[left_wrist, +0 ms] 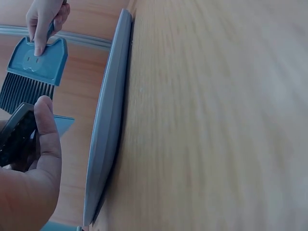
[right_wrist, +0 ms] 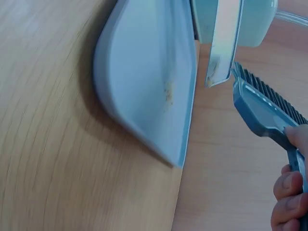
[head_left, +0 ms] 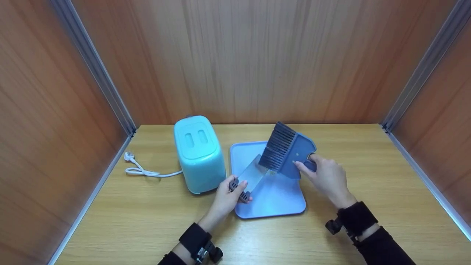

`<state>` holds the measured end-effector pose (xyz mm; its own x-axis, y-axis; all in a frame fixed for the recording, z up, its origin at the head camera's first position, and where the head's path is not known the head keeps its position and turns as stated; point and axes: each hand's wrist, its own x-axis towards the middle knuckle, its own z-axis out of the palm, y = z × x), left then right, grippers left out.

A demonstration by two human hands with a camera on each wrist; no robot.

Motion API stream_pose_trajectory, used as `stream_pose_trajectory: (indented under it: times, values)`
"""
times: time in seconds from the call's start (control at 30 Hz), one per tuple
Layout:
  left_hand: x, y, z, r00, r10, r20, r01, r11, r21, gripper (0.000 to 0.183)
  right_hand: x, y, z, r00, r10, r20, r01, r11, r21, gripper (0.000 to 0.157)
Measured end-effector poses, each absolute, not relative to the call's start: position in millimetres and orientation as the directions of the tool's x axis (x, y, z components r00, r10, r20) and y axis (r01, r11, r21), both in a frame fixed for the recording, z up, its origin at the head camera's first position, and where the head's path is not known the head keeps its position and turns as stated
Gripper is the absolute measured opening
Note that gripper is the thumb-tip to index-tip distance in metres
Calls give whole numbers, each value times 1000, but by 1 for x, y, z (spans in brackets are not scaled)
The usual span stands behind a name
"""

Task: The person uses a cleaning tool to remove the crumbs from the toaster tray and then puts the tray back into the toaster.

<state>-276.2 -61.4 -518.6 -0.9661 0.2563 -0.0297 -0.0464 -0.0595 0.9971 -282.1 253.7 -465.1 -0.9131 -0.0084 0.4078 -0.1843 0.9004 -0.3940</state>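
My left hand grips the dark slotted end of a flat crumb tray, which is held tilted over a blue tray. My right hand holds a blue brush by its handle, thumb pressed on its body. The brush's dark bristles overlap the crumb tray's far end in the head view. Brown crumbs lie on the blue tray, and a few more cling near the crumb tray's end in the right wrist view.
A turquoise toaster with a closed two-slot lid stands left of the blue tray. Its white cord and plug lie on the table to its left. Wood-grain panels enclose the table at the back and both sides.
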Motion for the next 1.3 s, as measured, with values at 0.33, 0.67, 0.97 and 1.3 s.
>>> stream_pose_trajectory:
  times: [0.33,0.67,0.97,1.3]
  values:
    - [-279,-62,-521,-958,287,11,-8,-67,998,22,-276,229,-466,-940,-171,294,-295,841,-454,46]
    - [-278,-64,-521,-963,269,11,2,-36,999,27,-275,242,-466,-938,-160,306,-252,923,-290,44]
    - [-277,-64,-520,-962,272,15,10,-20,1000,28,-279,258,-468,-894,-81,441,-172,970,-170,44]
    - [-276,-65,-519,-960,277,47,52,11,999,25,-282,254,-465,-837,-37,546,-203,947,-248,45]
